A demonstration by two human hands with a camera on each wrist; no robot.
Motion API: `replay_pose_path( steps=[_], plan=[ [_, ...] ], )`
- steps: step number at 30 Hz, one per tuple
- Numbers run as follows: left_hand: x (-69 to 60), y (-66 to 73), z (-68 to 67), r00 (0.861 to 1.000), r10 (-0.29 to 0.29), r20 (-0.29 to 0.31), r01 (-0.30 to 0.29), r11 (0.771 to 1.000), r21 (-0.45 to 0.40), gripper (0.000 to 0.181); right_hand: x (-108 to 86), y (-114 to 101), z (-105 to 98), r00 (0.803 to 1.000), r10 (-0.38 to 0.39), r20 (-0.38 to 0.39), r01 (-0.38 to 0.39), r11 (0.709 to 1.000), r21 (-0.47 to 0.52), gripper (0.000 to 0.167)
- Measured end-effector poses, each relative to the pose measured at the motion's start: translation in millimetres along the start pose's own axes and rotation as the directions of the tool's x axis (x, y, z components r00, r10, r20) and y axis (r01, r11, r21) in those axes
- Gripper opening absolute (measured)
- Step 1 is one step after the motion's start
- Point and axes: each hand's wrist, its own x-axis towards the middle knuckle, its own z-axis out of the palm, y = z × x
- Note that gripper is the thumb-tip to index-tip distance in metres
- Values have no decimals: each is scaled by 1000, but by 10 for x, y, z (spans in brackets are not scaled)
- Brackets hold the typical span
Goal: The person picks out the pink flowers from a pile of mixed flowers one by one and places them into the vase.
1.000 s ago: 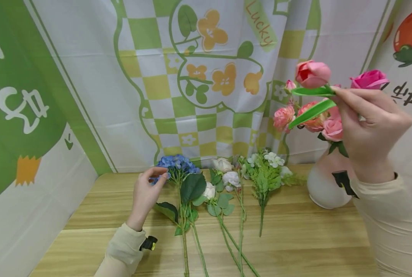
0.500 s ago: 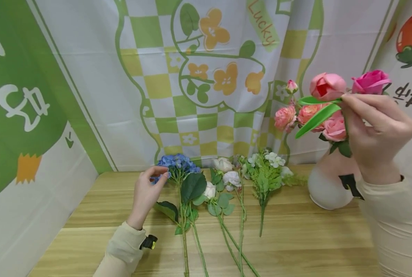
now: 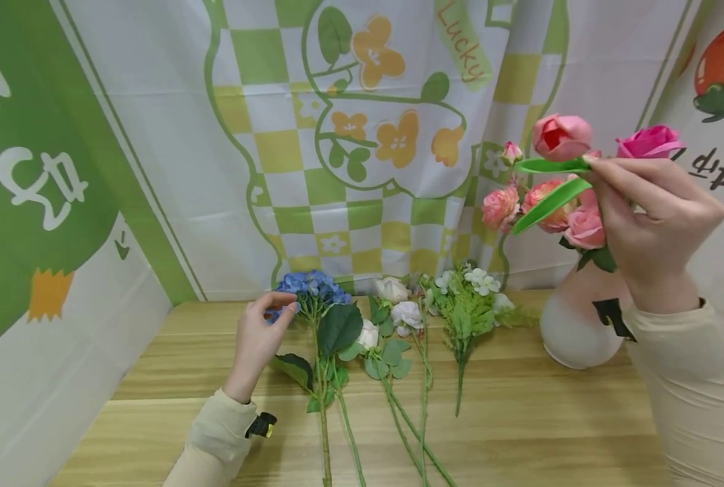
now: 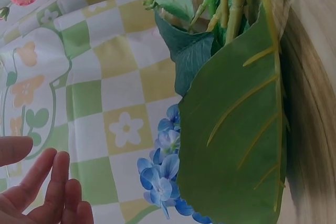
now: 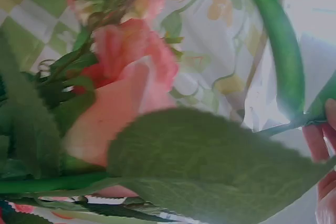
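My right hand [image 3: 660, 223] pinches the stem of a pink tulip [image 3: 562, 137] just under its bloom, above the vase's mouth. Two long green leaves [image 3: 550, 206] stick out to the left of the fingertips. Behind it, pink roses and peonies [image 3: 500, 208] and a magenta rose [image 3: 650, 142] rise from the white-and-pink vase [image 3: 581, 328]. Part of the tulip's stem is hidden by the hand. My left hand [image 3: 261, 338] hovers by the blue hydrangea [image 3: 316, 289] with loosely bent fingers; the left wrist view shows this hand [image 4: 44, 192] empty and apart from the blossoms [image 4: 160, 179].
White roses [image 3: 406, 315] with long stems lie on the wooden table [image 3: 508, 439], right of the hydrangea. A bunch of greenery with small white flowers [image 3: 466, 311] lies between them and the vase. A checked curtain [image 3: 362, 223] hangs behind the table.
My right hand with the tulip dips down and right, then comes back up and left, close to where it was. My left hand stays by the hydrangea.
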Motion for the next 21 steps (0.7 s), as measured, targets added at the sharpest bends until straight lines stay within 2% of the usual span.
replay_pose_path(
  steps=[6, 9, 12, 16, 21],
  plan=[
    [5, 8, 16, 1000, 2, 1, -2, 1000, -4, 21, -92, 25, 22, 991, -59, -124, 69, 995, 79, 4],
    [-1, 2, 15, 1000, -5, -1, 5, 1000, 1, 21, -185, 73, 28, 982, -115, -148, 131, 986, 103, 5],
    [-4, -4, 15, 1000, -6, 6, 6, 1000, 0, 22, -269, 145, 33, 979, -153, -138, 170, 978, 120, 7],
    [-7, -7, 11, 1000, -4, 10, 4, 1000, -4, 21, -358, 271, -21, 985, -147, -89, 152, 987, 54, 8],
    [-11, -11, 3, 1000, -1, 12, 1, 1000, 3, 21, -426, 407, -98, 997, -70, -42, 66, 995, -79, 9]
  ],
)
